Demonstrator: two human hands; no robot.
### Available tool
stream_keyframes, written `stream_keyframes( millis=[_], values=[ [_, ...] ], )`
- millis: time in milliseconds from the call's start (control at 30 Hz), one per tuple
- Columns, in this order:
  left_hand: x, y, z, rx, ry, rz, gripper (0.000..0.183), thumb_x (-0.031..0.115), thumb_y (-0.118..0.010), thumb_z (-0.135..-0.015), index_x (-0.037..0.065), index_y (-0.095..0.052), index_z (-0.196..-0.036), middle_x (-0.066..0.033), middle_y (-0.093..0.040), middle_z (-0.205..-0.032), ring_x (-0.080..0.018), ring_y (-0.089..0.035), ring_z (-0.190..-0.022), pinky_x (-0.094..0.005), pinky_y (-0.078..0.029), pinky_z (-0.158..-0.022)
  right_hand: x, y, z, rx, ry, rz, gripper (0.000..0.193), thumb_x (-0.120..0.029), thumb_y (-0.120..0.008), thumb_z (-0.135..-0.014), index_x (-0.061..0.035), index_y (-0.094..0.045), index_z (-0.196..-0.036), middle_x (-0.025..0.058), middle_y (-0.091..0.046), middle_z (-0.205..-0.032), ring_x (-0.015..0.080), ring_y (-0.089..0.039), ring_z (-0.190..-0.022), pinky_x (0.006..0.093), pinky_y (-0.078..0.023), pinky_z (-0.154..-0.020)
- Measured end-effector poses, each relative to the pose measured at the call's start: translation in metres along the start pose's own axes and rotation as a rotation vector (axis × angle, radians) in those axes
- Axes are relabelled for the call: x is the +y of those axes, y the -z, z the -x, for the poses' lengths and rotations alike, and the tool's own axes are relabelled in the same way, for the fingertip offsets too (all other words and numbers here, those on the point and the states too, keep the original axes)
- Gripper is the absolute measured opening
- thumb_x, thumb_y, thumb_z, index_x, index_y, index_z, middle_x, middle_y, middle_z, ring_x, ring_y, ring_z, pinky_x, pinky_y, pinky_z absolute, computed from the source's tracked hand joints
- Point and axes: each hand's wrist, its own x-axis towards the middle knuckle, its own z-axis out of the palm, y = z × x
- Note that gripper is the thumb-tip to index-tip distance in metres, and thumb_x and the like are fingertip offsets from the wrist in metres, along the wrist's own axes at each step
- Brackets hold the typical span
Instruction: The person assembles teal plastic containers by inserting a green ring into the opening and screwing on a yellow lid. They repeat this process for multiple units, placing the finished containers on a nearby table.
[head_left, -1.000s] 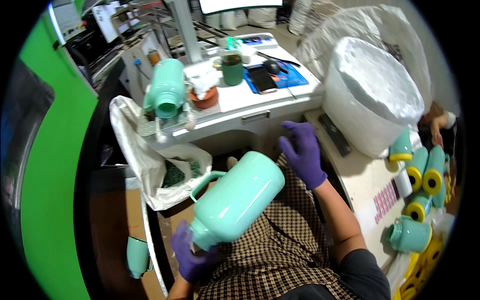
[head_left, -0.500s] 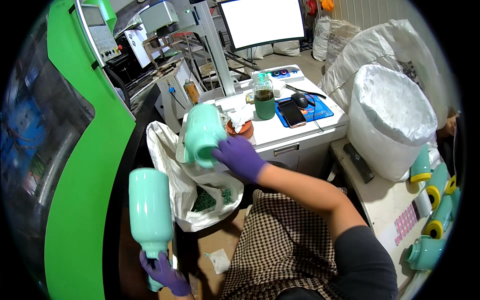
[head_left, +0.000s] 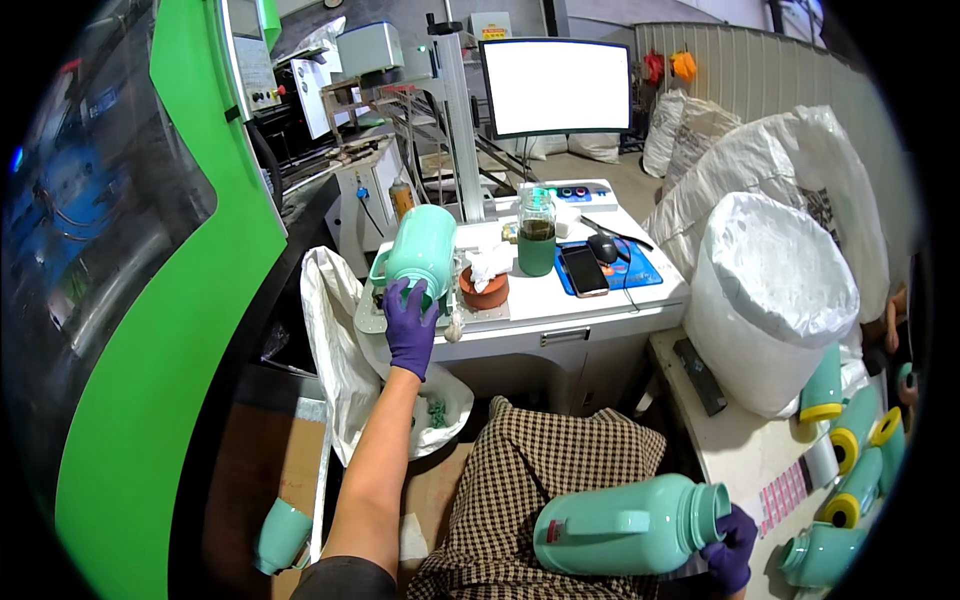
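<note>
A mint-green thermos flask shell (head_left: 425,243) lies on its side on the metal plate of the white workbench, its mouth toward me and its handle at the left. My left hand (head_left: 410,325), in a purple glove, reaches up with its fingers closed over the neck rim. Across my checked lap, a second mint-green thermos flask shell (head_left: 610,530) is held sideways, handle facing up, with a small red mark near its base. My purple-gloved right hand (head_left: 733,548) grips it at the open mouth; some fingers are hidden by the rim.
On the workbench stand a reddish-brown round tin (head_left: 484,290) with crumpled tissue, a glass bottle (head_left: 537,235), a phone (head_left: 584,270) and a mouse. A white sack (head_left: 345,345) hangs below. Several shells (head_left: 855,425) and a large white bag (head_left: 770,310) are at right; a green machine (head_left: 165,300) stands left.
My right hand has come from the workbench down to my lap with a shell. The left hand has moved up from the lower left to a shell on the plate. The view has shifted.
</note>
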Motion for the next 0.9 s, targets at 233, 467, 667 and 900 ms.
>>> stream_keyframes(
  millis=[233, 467, 667, 900],
  values=[
    [0.001, -0.016, 0.0, 0.029, 0.191, 0.081, 0.059, 0.01, -0.081, -0.077, 0.012, -0.057, -0.131, -0.0195, -0.047, -0.135, -0.0397, -0.046, -0.128, -0.0481, -0.04, -0.108, -0.016, -0.012, -0.013, -0.162, 0.085, 0.097, 0.049, -0.051, -0.086, -0.075, -0.008, -0.065, -0.077, 0.0073, -0.067, -0.077, 0.0188, -0.063, -0.069, 0.0316, -0.047, -0.062],
    [0.002, -0.013, 0.005, -0.025, 0.174, -0.002, 0.073, 0.021, -0.081, -0.078, 0.011, -0.048, -0.143, -0.0217, -0.041, -0.143, -0.0424, -0.04, -0.135, -0.0493, -0.036, -0.112, -0.044, -0.057, -0.051, -0.424, 0.227, 0.093, 0.038, -0.031, -0.094, -0.067, -0.0094, -0.076, -0.092, 0.0098, -0.07, -0.082, 0.0213, -0.065, -0.07, 0.0319, -0.048, -0.06],
    [0.063, 0.05, 0.006, -0.028, 0.042, -0.008, 0.06, 0.027, -0.077, -0.084, 0.006, -0.055, -0.135, -0.0229, -0.047, -0.14, -0.042, -0.047, -0.128, -0.0518, -0.037, -0.108, -0.05, -0.084, -0.06, -0.374, 0.253, 0.092, 0.036, -0.032, -0.091, -0.072, -0.0105, -0.074, -0.095, 0.0054, -0.062, -0.076, 0.0173, -0.057, -0.063, 0.0306, -0.043, -0.056],
    [0.244, 0.154, 0.018, -0.926, -0.262, 1.143, 0.11, 0.05, -0.09, -0.063, 0.002, -0.043, -0.15, -0.0228, -0.04, -0.155, -0.0388, -0.04, -0.144, -0.046, -0.033, -0.117, -0.05, -0.101, -0.073, -0.35, 0.321, 0.216, 0.046, -0.029, -0.084, -0.079, -0.0108, -0.07, -0.119, 0.0095, -0.063, -0.084, 0.0273, -0.062, -0.072, 0.0376, -0.049, -0.064]
  ],
)
